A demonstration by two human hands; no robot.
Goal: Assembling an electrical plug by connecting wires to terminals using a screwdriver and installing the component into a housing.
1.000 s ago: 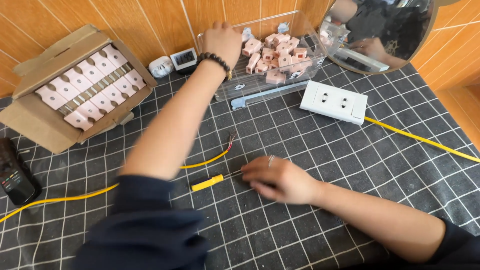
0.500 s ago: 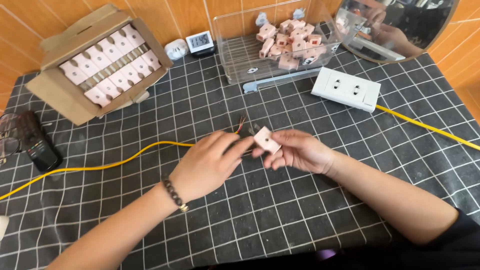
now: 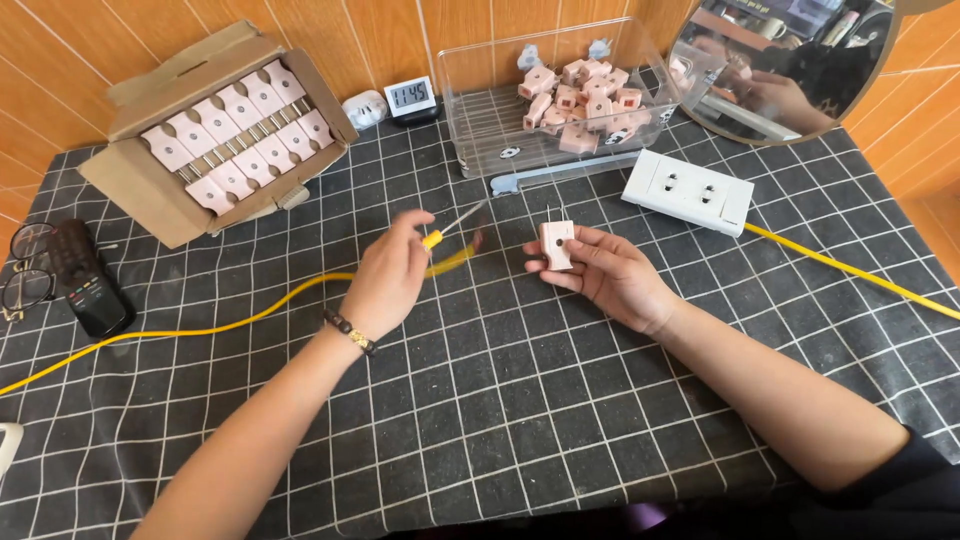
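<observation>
the right hand [image 3: 612,275] is palm-up above the table, fingers curled and pinching a small pink plug [image 3: 557,245] between thumb and fingertips. the plug stands upright in the grip, with two thin metal prongs pointing up from its top edge.

the left hand [image 3: 388,275] sits just beside the right hand, on its left, and is closed around a screwdriver [image 3: 452,228] with a yellow handle. the shaft points up and toward the plug; it is motion-blurred, and the tip stops short of the plug. a beaded bracelet [image 3: 351,332] circles the left wrist.

a yellow cable [image 3: 200,328] passes under the left hand and runs away to that hand's left across the black grid-pattern cloth [image 3: 500,400].

beyond the right hand, a white socket strip [image 3: 688,191] lies on the cloth, with a second yellow cable [image 3: 850,270] leading off to the right. beyond both hands, a clear plastic bin [image 3: 480,130] holds a heap of pink plugs [image 3: 580,100]. beyond the left hand, an open cardboard box [image 3: 130,190] contains rows of the same pink plugs. a small digital clock [image 3: 410,96] stands between box and bin.

far to the left of the left hand lie a black remote [image 3: 88,280] and a pair of glasses [image 3: 22,270]. a round mirror [image 3: 790,60] leans against the wall beyond the right hand.
</observation>
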